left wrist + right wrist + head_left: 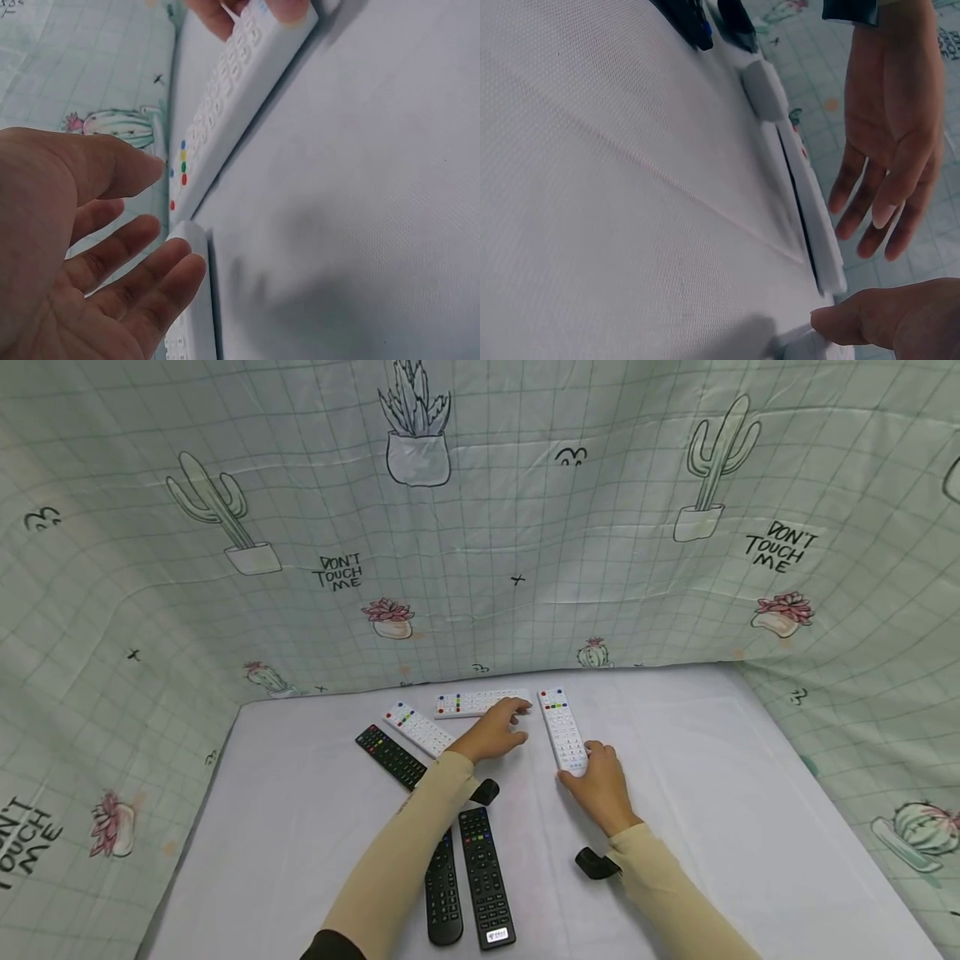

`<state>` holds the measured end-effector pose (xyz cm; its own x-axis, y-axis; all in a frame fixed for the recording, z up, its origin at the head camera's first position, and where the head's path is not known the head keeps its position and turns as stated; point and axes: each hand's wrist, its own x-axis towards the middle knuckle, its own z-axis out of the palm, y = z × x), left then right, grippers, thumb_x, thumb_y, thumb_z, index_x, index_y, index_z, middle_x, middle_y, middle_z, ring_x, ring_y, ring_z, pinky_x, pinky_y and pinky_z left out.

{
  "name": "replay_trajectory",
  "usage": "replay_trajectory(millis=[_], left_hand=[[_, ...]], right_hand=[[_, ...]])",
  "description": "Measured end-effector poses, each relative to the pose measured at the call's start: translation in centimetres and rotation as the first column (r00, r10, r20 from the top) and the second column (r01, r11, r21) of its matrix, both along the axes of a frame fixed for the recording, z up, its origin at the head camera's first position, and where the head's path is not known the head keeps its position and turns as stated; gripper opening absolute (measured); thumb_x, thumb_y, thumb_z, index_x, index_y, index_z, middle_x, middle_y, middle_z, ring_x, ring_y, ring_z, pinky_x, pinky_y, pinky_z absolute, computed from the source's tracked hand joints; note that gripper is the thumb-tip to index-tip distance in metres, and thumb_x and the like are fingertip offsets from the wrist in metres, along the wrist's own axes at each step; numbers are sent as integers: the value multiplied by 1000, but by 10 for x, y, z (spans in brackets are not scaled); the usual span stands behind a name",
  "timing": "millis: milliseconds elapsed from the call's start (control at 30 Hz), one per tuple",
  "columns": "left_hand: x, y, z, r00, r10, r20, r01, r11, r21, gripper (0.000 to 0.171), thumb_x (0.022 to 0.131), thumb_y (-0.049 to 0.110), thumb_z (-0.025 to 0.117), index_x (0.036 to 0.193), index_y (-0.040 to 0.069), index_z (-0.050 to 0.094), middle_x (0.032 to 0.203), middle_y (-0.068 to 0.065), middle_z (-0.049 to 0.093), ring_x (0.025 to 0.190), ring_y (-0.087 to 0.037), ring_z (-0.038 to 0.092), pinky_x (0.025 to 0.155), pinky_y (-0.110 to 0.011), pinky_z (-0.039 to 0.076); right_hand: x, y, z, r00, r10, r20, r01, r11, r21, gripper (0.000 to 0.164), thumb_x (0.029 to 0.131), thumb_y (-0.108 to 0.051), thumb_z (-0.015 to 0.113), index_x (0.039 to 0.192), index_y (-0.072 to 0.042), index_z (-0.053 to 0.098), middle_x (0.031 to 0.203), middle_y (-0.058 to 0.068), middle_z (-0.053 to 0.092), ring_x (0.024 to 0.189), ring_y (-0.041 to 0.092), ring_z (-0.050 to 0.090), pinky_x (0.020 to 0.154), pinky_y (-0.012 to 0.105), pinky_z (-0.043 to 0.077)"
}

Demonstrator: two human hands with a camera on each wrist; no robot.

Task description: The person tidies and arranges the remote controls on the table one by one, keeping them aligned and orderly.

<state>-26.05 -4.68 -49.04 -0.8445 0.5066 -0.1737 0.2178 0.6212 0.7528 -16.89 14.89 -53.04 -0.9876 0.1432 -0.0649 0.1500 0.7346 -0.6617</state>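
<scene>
A white remote control (564,733) lies near the back centre, its far end tilted slightly left. My right hand (602,783) grips its near end, thumb on one side and fingers on the other; in the left wrist view, the thumb shows on that end of the white remote (232,90). My left hand (491,731) hovers at the right part of a second white remote (472,703), which lies crosswise at the back. Its fingers are loosely spread and hold nothing, as the left wrist view shows of the left hand (90,255). The hand hides part of that remote.
Left of the left hand lie a third white remote (416,729), slanted, and a black remote (390,756) beside it. Nearer, two more black remotes (487,877) lie side by side, one partly under the left forearm. A patterned cloth (517,527) hangs behind the white table (712,777).
</scene>
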Motion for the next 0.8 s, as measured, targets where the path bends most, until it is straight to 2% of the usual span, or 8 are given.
replay_trajectory(millis=[467, 800], left_hand=[[-5, 18, -6, 994, 50, 99, -56, 996, 62, 61, 102, 2, 64, 159, 0, 40, 156, -19, 49, 144, -34, 51, 120, -43, 44], [-11, 28, -13, 992, 59, 109, -67, 995, 78, 67, 101, 1, 64, 161, -1, 34, 158, -21, 48, 147, -36, 48, 121, -44, 43]], right_hand=[[8, 15, 4, 1000, 2, -9, -2, 1000, 13, 63, 84, -8, 79, 134, 22, 53, 115, 35, 58, 95, 38, 61, 85, 54, 55], [14, 31, 8, 1000, 14, 17, -14, 1000, 20, 63, 83, -6, 78, 136, 19, 53, 119, 35, 59, 100, 40, 62, 88, 56, 54]])
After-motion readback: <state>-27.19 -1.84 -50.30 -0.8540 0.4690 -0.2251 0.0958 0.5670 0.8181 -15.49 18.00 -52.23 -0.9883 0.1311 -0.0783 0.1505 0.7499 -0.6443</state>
